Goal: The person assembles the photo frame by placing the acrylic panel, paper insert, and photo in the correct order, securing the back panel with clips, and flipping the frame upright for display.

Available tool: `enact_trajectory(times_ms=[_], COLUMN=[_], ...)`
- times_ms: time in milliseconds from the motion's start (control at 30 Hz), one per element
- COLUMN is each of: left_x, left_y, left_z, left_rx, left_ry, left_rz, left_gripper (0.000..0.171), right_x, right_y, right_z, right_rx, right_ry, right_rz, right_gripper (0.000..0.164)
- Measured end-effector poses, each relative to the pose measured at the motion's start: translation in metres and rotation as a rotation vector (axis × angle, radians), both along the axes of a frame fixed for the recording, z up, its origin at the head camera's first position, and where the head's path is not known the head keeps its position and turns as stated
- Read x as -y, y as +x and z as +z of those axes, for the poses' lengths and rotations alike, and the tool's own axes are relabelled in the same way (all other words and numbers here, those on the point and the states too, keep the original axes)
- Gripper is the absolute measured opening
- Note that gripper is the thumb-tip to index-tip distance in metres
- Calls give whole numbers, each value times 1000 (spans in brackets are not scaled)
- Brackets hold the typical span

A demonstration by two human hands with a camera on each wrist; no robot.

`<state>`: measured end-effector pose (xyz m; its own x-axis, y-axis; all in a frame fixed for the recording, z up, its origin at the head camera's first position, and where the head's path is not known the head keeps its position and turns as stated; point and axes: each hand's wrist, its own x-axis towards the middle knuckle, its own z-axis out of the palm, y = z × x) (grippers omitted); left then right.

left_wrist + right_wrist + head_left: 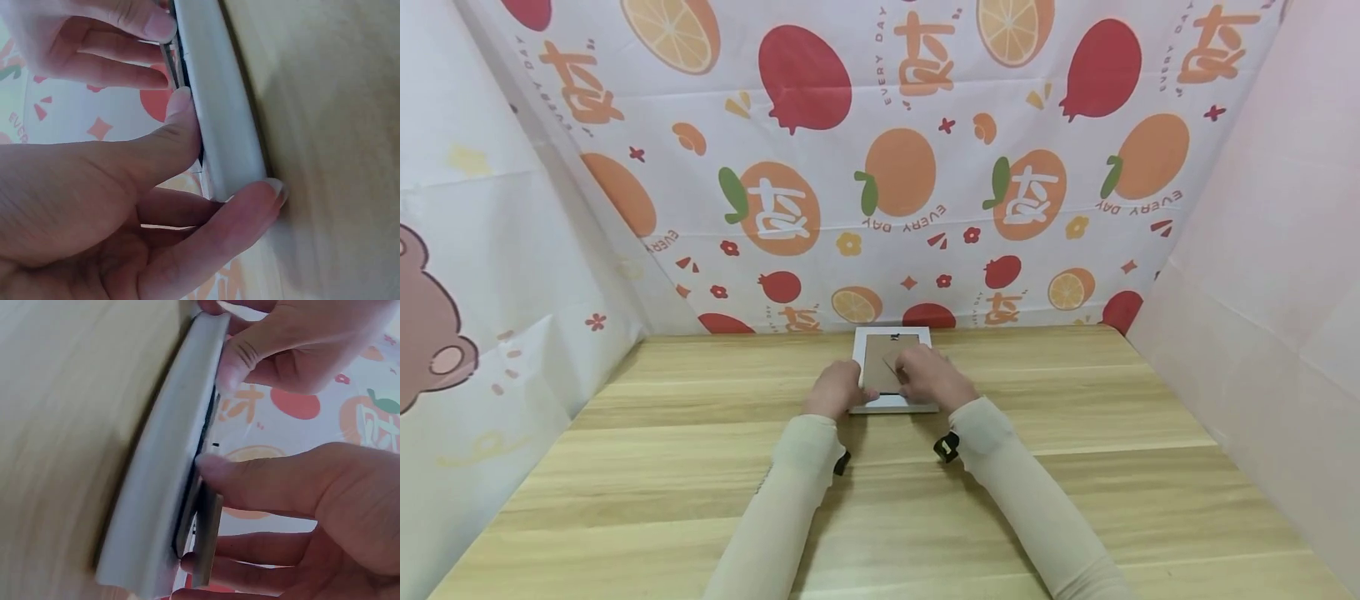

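A white photo frame lies face down on the table, its brown backing board facing up. My left hand grips the frame's near left corner; in the left wrist view the thumb presses on the back edge and a finger reaches under the outer rim. Over the right part of the backing is my right hand. It pinches the flat stand, which tilts up from the board, with its thumb right at the backing's edge. The frame's front is hidden.
A light wood-grain table spreads around the frame. Right behind it rises a fruit-printed cloth. Pale cloth walls stand on both sides. Dark bands are worn at both wrists.
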<state>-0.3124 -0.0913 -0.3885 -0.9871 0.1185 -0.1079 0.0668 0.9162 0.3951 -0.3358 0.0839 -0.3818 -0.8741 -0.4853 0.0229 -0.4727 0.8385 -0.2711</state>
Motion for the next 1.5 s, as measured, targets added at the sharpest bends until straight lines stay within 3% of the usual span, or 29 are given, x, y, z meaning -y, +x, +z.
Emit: enact_trajectory(times_ms=[267, 533, 833, 1500], left_x=[2, 2, 2, 2], left_y=[-1, -1, 2, 0], left_z=[2, 1, 4, 2], left_rx=[53, 71, 105, 107], left_ry=[29, 24, 44, 58], left_rz=[28, 30, 60, 61], left_gripper=[38, 40, 40, 41], right_x=[-6, -7, -6, -4], right_y=[2, 4, 4, 3], right_z=[7, 9, 5, 4], right_rx=[57, 76, 78, 86], right_ry=[-178, -251, -246, -151], right_rz=[-89, -129, -144, -65], right_gripper=[36, 35, 31, 29])
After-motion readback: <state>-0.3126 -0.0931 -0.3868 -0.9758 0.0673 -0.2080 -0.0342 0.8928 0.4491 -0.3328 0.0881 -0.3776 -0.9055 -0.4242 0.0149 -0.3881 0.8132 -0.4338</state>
